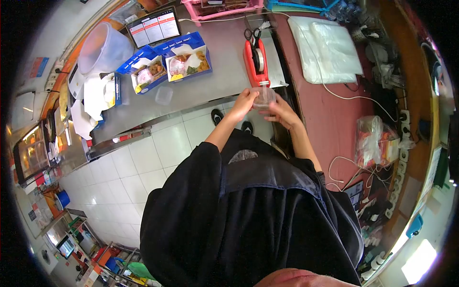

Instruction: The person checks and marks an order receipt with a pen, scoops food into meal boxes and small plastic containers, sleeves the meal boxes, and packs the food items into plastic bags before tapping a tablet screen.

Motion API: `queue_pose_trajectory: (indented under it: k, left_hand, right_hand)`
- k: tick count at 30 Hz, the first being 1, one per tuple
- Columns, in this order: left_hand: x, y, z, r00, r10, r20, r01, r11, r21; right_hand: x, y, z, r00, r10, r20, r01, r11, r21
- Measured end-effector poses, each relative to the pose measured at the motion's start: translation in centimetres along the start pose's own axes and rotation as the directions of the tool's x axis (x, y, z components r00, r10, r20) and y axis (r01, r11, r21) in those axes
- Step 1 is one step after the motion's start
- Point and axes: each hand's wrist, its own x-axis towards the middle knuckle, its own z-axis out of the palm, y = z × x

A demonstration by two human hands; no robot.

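A small clear round container [263, 97] is between my two hands, just in front of the red tape dispenser [256, 63]. My left hand [245, 103] grips its left side, thumb and fingers closed on the rim. On its right side my right hand [282, 113] has its fingers bent and spread, partly blurred, near or against the container; contact is hard to make out. Black-handled scissors [252, 34] lie at the dispenser's far end. Two blue food boxes [189, 60] [149, 75] stand open with food inside, and a clear lid [164, 95] lies near them.
A tablet [154, 27] and a translucent bucket [103, 48] stand at the back left. White paper boxes [99, 95] are at the left. Clear plastic bags [330, 50] lie on the reddish table [320, 110]; a white cable runs across it. A pink basket [222, 13] is behind.
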Motion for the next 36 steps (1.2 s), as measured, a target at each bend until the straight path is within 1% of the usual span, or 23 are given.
queue_pose_trajectory:
  k: [1, 2, 3, 5, 7, 8, 10, 13, 15, 16, 17, 19, 22, 25, 26, 27, 28, 29, 30, 32, 34, 35, 36]
  left_hand:
    - [0.2, -0.4, 0.2, 0.999, 0.051, -0.012, -0.051, 0.999, 0.008]
    - [0.4, -0.8, 0.5, 0.995, 0.102, -0.025, -0.101, 0.995, 0.016]
    - [0.5, -1.4, 0.6, 0.988, 0.150, -0.036, -0.149, 0.989, 0.021]
    - [0.4, -1.3, 0.7, 0.990, 0.138, -0.034, -0.138, 0.990, -0.017]
    - [0.8, -1.7, 0.3, 0.990, 0.144, -0.013, -0.144, 0.988, -0.058]
    - [0.3, -0.6, 0.4, 0.995, 0.096, 0.007, -0.095, 0.989, -0.116]
    - [-0.3, 1.2, 1.2, 0.999, 0.003, 0.050, 0.008, 0.973, -0.230]
    - [2.9, -0.6, 2.3, 0.993, 0.113, -0.018, -0.113, 0.942, -0.316]
    - [3.1, -0.7, 2.8, 0.988, 0.115, -0.099, -0.142, 0.932, -0.335]
    - [3.1, -0.6, 2.9, 0.986, 0.097, -0.132, -0.133, 0.946, -0.294]
    - [3.1, -0.6, 3.0, 0.973, 0.151, -0.175, -0.185, 0.963, -0.197]
    - [3.1, -0.4, 3.3, 0.946, 0.180, -0.269, -0.202, 0.978, -0.054]
    - [2.6, 0.3, 3.1, 0.917, 0.236, -0.323, -0.192, 0.968, 0.162]
    - [5.7, -5.9, 0.7, 0.978, 0.056, -0.201, 0.047, 0.878, 0.476]
    - [5.1, -5.9, 0.4, 0.984, 0.120, -0.131, -0.039, 0.866, 0.499]
    - [3.6, -6.2, 0.3, 0.982, 0.179, -0.063, -0.121, 0.847, 0.517]
    - [2.1, -6.4, 0.4, 0.992, 0.083, -0.097, -0.066, 0.983, 0.169]
    - [0.5, -5.0, 0.2, 0.999, -0.042, -0.017, 0.042, 0.999, -0.003]
    - [-1.4, -2.6, 0.0, 0.985, -0.152, 0.084, 0.164, 0.972, -0.166]
    - [-2.3, -1.0, -1.3, 0.905, -0.289, 0.311, 0.404, 0.814, -0.418]
    - [-2.8, -0.8, -3.3, 0.768, -0.334, 0.546, 0.630, 0.546, -0.553]
    - [-3.0, -0.3, -4.4, 0.809, -0.298, 0.507, 0.583, 0.525, -0.621]
    - [-3.4, -0.1, -5.5, 0.843, -0.268, 0.467, 0.536, 0.495, -0.684]
  right_hand:
    - [-0.1, -0.3, 0.1, 0.964, 0.221, 0.148, -0.258, 0.912, 0.318]
    - [0.9, 0.8, 0.3, 0.977, 0.210, 0.033, -0.212, 0.954, 0.212]
    - [1.1, 1.3, 0.4, 0.984, 0.178, -0.011, -0.174, 0.971, 0.165]
    - [1.2, 1.5, 0.7, 0.990, 0.105, -0.092, -0.100, 0.993, 0.059]
    - [-0.2, 1.6, 0.4, 0.986, 0.135, -0.099, -0.139, 0.990, -0.035]
    - [-1.0, 1.7, 0.2, 0.983, 0.149, -0.103, -0.157, 0.984, -0.079]
    - [-1.8, 2.3, 0.1, 0.982, 0.150, -0.116, -0.154, 0.988, -0.028]
    - [-1.7, 2.8, -0.1, 0.983, 0.153, -0.101, -0.156, 0.987, -0.024]
    - [-1.2, 2.9, 0.1, 0.985, 0.145, -0.093, -0.149, 0.988, -0.037]
    - [-1.2, 3.1, 0.2, 0.984, 0.140, -0.107, -0.145, 0.989, -0.037]
    - [-1.2, 3.3, 0.1, 0.983, 0.135, -0.124, -0.141, 0.989, -0.035]
    - [-1.2, 4.0, 0.1, 0.979, 0.112, -0.168, -0.118, 0.993, -0.028]
    - [-0.8, 4.1, 0.3, 0.979, 0.021, -0.202, -0.036, 0.997, -0.071]
    - [0.4, 7.4, -0.5, 0.976, 0.006, -0.216, -0.080, 0.938, -0.337]
    - [0.1, 8.6, -0.8, 0.982, -0.063, -0.176, -0.014, 0.913, -0.407]
    - [0.1, 10.2, -1.1, 0.983, -0.082, -0.162, 0.036, 0.963, -0.269]
    - [-0.7, 9.5, -0.6, 0.982, -0.154, -0.113, 0.127, 0.967, -0.220]
    - [-2.2, 8.1, 0.4, 0.973, -0.216, -0.076, 0.201, 0.966, -0.164]
    - [-3.2, 6.8, 1.3, 0.960, -0.273, -0.055, 0.255, 0.942, -0.220]
    - [-3.6, 4.0, 3.4, 0.915, -0.402, 0.012, 0.384, 0.864, -0.326]
    - [-2.9, 3.1, 5.5, 0.889, -0.448, 0.091, 0.456, 0.854, -0.251]
    - [-2.1, 2.6, 6.4, 0.870, -0.475, 0.130, 0.492, 0.845, -0.210]
    - [-0.3, 2.4, 6.7, 0.693, -0.670, 0.268, 0.692, 0.513, -0.507]
